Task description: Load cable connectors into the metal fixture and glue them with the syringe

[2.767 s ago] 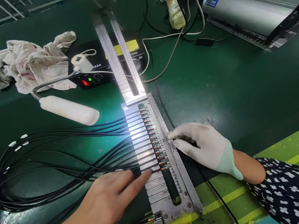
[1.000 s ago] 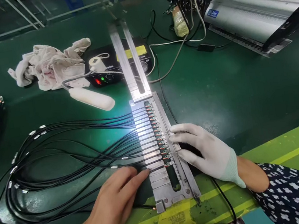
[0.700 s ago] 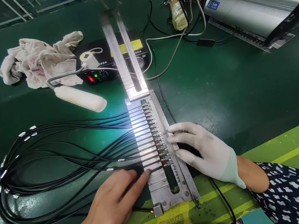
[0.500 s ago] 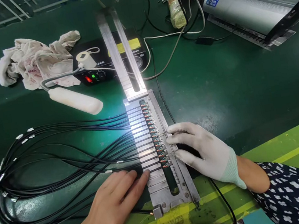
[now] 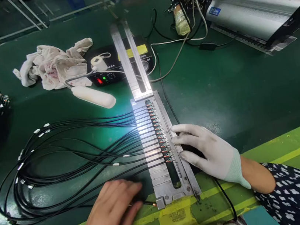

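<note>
Your left hand [image 5: 113, 207] is over the table [image 5: 247, 87], just left of the near end of the slotted metal fixture [image 5: 162, 187], thumb and fingers parted; you can't tell whether it grips a cable. Your gloved right hand [image 5: 213, 152] rests with fingers spread along the fixture's right edge. The black cables [image 5: 120, 142] lie across the fixture between your hands, looping out beyond your left.
</note>
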Motion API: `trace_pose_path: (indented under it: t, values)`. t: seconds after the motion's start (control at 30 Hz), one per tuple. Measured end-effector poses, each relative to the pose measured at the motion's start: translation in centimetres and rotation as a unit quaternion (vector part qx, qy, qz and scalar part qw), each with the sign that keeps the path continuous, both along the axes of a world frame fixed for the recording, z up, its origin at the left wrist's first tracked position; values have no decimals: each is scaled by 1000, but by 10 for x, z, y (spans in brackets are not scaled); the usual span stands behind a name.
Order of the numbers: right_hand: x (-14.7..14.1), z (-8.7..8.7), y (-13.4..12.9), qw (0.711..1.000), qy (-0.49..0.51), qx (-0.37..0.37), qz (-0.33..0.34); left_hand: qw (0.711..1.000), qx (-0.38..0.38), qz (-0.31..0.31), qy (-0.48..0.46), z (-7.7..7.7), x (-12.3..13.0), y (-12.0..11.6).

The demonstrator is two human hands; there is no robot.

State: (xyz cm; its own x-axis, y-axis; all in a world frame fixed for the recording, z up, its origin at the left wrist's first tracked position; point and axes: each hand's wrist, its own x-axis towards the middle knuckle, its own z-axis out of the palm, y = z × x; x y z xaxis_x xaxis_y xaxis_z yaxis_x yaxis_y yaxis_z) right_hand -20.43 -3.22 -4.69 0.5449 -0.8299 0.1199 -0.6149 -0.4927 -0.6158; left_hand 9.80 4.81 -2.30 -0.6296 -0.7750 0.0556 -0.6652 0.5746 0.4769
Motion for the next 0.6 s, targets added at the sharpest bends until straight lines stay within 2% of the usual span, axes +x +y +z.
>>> trace_pose_path:
  t: [0.13, 0.27, 0.37, 0.47, 0.6]
  values:
    - [0, -1, 1, 1000, -8, 7, -9, 999, 44, 30, 3, 1, 7, 18]
    - [2, 0, -2, 1000, -21, 16, -13, 999, 26, 31, 14, -1, 9, 19]
    - [2, 0, -1, 1000, -19, 13, -11, 999, -33, 1, -22, -1, 22, 15]
    - [1, 0, -1, 1000, -19, 15, -15, 990, -105, -37, -82, -3, 49, 16]
    - [2, 0, -2, 999, -23, 20, -18, 974, -178, 4, -142, -5, 73, 26]
